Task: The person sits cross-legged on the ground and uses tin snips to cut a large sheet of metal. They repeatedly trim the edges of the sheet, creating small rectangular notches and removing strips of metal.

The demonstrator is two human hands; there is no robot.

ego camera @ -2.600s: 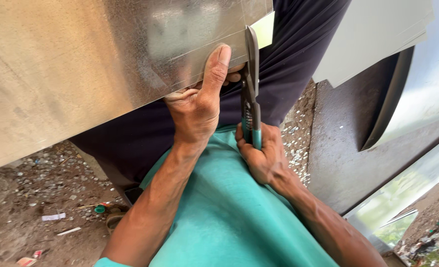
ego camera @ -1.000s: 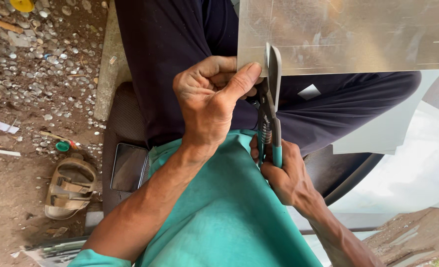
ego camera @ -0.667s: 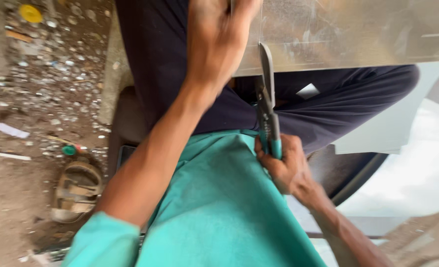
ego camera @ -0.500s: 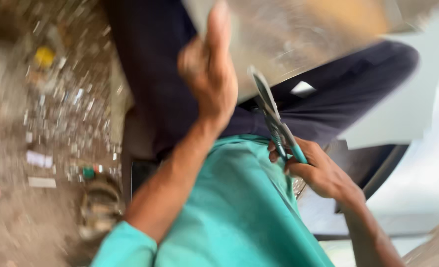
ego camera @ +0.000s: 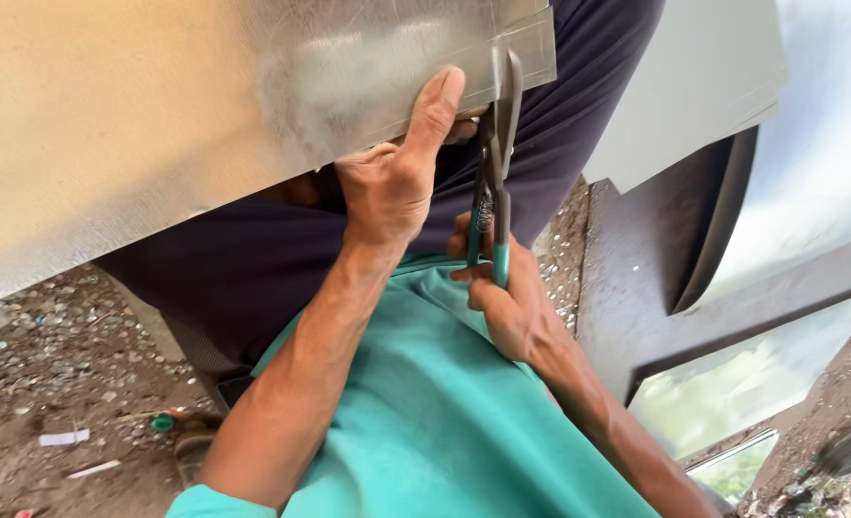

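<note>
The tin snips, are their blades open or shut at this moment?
Nearly shut: the blades of the tin snips lie close together over the edge of the metal sheet, with hardly any gap visible.

Littered gravel ground point(ego camera: 51, 384), daylight

A large flat sheet of grey metal point(ego camera: 157, 105) lies across the person's lap, over the dark trouser legs point(ego camera: 253, 259). The left hand point(ego camera: 392, 182) grips its near edge, thumb on top. Just right of it, teal-handled steel tin snips point(ego camera: 495, 144) stand upright in the right hand point(ego camera: 507, 297), blades at the sheet's edge. Gravelly ground point(ego camera: 51, 384) lies below left.
</note>
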